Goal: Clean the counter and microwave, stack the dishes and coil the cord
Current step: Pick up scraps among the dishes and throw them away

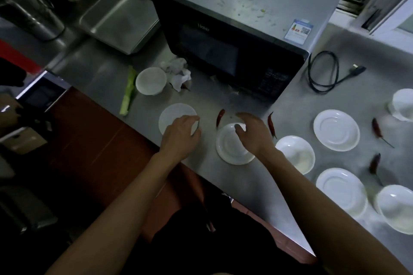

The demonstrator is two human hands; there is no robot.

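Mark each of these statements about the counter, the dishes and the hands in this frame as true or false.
1. The microwave has food scraps on its top. True.
2. The black cord is plugged into a wall socket. False: it lies looped on the counter, plug free.
3. The left hand rests on a white plate. True.
4. All the dishes are stacked in one pile. False: plates and bowls lie spread singly over the counter.
5. A green vegetable stalk lies left of a white bowl. True.
6. The right hand grips a red chili. False: it is at a white saucer; the chilies lie beside it.
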